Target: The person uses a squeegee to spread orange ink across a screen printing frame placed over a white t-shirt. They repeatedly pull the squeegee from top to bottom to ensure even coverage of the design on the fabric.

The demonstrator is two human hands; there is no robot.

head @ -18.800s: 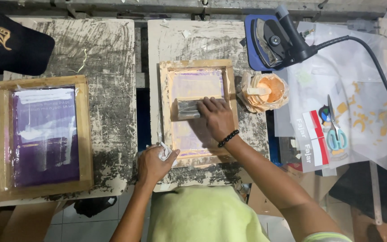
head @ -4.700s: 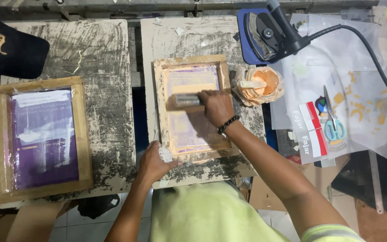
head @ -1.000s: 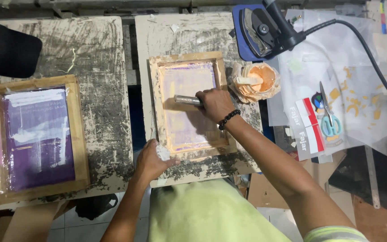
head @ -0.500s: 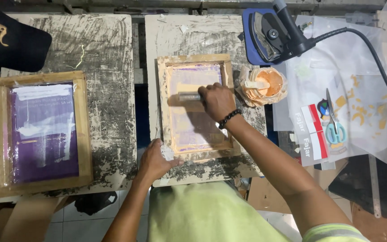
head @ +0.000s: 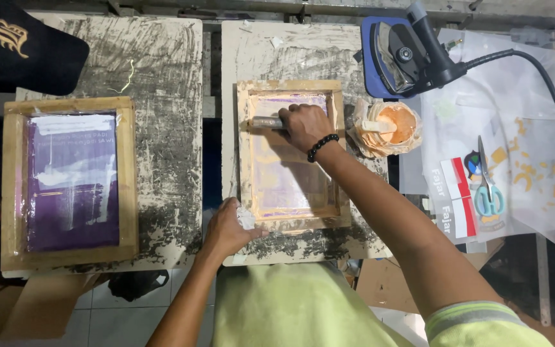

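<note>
Firmly closed, right hand (head: 303, 125) grips squeegee (head: 266, 122) at far end of centre frame (head: 290, 85); left hand (head: 226, 226), holding a rag (head: 246, 218), pins near-left corner. Probably stiff, light, paint-slick; best held by wooden rim.

Two paint-smeared boards form the tabletop (head: 181, 96). On the left board lies a wooden screen frame with purple mesh (head: 72, 183) and a black cap (head: 20, 48); on the middle board lies a second wooden screen frame (head: 290, 157). Beside it sits an orange paint tub (head: 390, 125), a clothes iron (head: 406, 54) and scissors (head: 486, 186).
</note>
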